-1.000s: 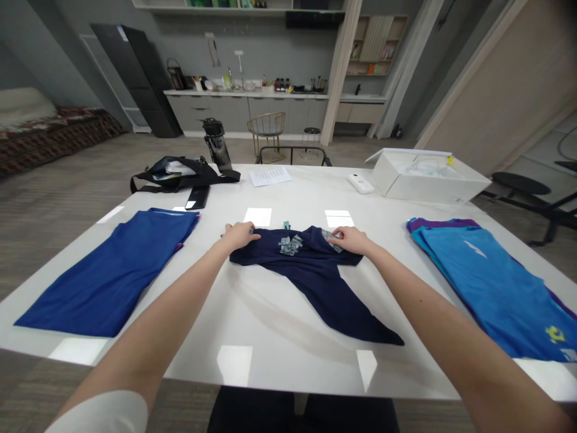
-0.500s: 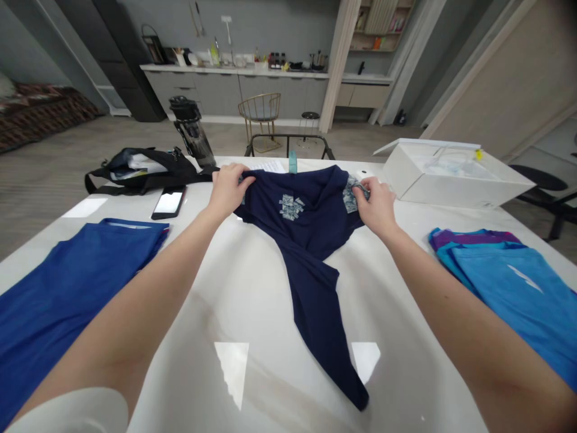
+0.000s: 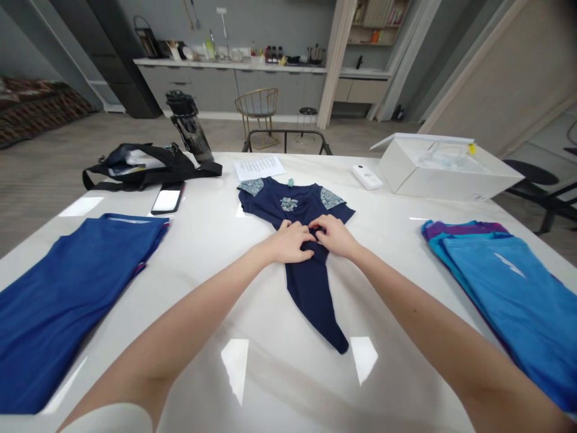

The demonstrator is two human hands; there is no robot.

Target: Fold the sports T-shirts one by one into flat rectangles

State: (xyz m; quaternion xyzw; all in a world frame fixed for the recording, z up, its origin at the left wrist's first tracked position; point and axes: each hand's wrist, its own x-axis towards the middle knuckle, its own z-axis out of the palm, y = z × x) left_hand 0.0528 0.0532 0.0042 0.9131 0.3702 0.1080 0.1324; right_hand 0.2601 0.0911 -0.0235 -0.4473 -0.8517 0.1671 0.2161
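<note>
A navy short-sleeved shirt [image 3: 309, 279] lies on the white table, with pale patterned patches at its shoulders and a patterned print on the chest. Its lower part is bunched and narrows to a point towards me. My left hand [image 3: 293, 242] and my right hand [image 3: 334, 236] are close together at the shirt's middle. The fingers of both are bent down and closed on the cloth there. The fabric right under the fingertips is partly hidden by the hands.
Blue folded garments [image 3: 90, 258] lie at left, a stack of light-blue and purple clothes [image 3: 509, 270] at right. Farther back are a phone [image 3: 167, 199], a black bag [image 3: 148, 168], a bottle [image 3: 192, 129], a printed sheet [image 3: 259, 168], a white device [image 3: 366, 177] and a white box [image 3: 446, 171].
Both hands have let go of the shirt's shoulders and come inward and nearer to its middle. The shoulder part now lies on the table, uncovering the sheet and the white device.
</note>
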